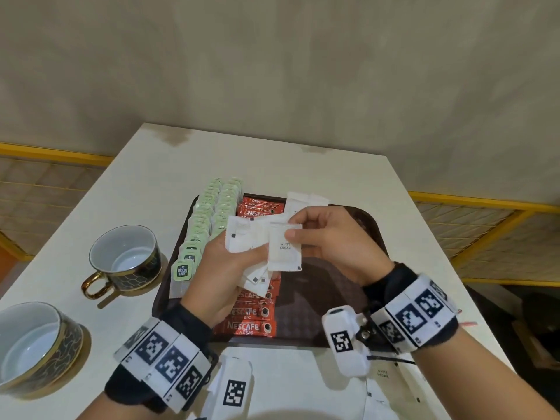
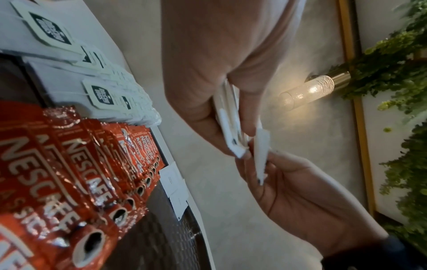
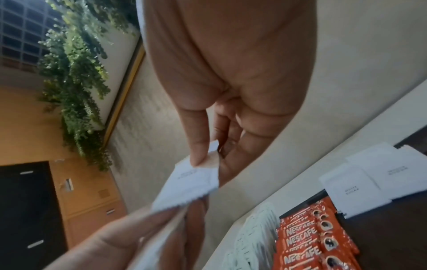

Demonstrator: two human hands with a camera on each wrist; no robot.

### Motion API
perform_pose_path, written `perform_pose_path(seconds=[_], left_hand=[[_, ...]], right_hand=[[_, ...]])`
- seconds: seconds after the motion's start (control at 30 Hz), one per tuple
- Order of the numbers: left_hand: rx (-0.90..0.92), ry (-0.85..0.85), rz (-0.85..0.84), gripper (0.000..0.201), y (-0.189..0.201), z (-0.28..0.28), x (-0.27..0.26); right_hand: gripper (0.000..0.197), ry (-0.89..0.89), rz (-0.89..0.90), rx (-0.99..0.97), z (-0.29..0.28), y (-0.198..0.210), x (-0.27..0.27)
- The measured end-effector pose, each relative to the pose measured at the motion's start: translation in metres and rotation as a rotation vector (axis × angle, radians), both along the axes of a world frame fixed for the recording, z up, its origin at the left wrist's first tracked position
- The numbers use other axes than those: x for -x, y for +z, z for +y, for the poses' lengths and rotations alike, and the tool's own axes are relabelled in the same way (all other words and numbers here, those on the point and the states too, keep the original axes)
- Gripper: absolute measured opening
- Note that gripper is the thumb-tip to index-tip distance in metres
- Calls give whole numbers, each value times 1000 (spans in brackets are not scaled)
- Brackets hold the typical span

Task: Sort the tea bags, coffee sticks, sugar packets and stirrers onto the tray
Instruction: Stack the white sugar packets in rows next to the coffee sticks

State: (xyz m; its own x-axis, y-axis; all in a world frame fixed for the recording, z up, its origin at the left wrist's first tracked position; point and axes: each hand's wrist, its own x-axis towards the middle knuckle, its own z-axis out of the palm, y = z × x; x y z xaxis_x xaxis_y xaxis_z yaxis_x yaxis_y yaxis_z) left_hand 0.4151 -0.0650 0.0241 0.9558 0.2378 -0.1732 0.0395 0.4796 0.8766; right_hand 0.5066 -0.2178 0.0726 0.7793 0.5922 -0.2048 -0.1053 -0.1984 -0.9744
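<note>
The left hand (image 1: 218,268) covers the middle of the coffee sticks (image 1: 251,313) row. The near bowl (image 1: 33,344) is cut by the left edge. Sugar packets (image 1: 381,392) on the worktop (image 1: 145,183) are cut below. Print on packets is too blurred in the right wrist view.

White sugar packets (image 1: 242,237) fanned above tray (image 1: 318,298) centre (one (image 1: 283,250) upright, labelled); green tea bags (image 1: 206,219) at 10 o'clock, red coffee sticks (image 1: 251,310) centre-left, overlapping rows.
</note>
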Motion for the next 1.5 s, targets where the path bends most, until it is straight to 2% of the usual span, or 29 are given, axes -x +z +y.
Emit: perform_pose_path(seconds=[0.07, 0.13, 0.2, 0.27, 0.37, 0.47, 0.53, 0.63, 0.73, 0.87, 0.97, 1.03, 1.27, 1.4, 1.5], left_hand=[[18, -35, 26, 37, 1, 2, 2], [37, -95, 54, 32, 4, 7, 2], [11, -141, 66, 35, 5, 11, 2], [-22, -148, 63, 37, 5, 11, 1], [-53, -53, 48, 30, 3, 9, -2], [-18, 69, 33, 28, -2, 5, -3], [-14, 99, 28, 29, -5, 0, -4], [-49, 92, 59, 28, -9, -7, -4], [-103, 133, 133, 19, -19, -1, -4], [-121, 180, 192, 20, -27, 10, 0], [-123, 176, 203, 20, -28, 12, 2], [-128, 171, 199, 20, -28, 12, 2], [-132, 173, 209, 19, -27, 15, 1], [-143, 177, 226, 20, -30, 15, 0], [-139, 172, 233, 21, -31, 14, 0]], right_hand=[[3, 8, -93, 45, 1, 3, -6], [4, 145, -185, 131, -1, 14, -17], [3, 329, -273, 258, -2, 27, -24], [7, 391, -339, 333, 0, 32, -29], [14, 238, -288, 238, 1, 26, -33], [4, -13, -102, 64, -1, 8, -27], [7, -78, 12, 3, 0, -7, -19], [7, -120, 45, -24, 4, -22, -12], [12, -209, -40, 61, -1, -32, -26], [8, -275, -242, 337, -12, -50, -71], [21, -297, -283, 463, -10, -62, -103], [23, -304, -303, 518, -3, -69, -119], [6, -229, -398, 646, 22, -80, -146], [6, -184, -454, 724, 27, -83, -146], [10, -198, -387, 667, 19, -76, -147]])
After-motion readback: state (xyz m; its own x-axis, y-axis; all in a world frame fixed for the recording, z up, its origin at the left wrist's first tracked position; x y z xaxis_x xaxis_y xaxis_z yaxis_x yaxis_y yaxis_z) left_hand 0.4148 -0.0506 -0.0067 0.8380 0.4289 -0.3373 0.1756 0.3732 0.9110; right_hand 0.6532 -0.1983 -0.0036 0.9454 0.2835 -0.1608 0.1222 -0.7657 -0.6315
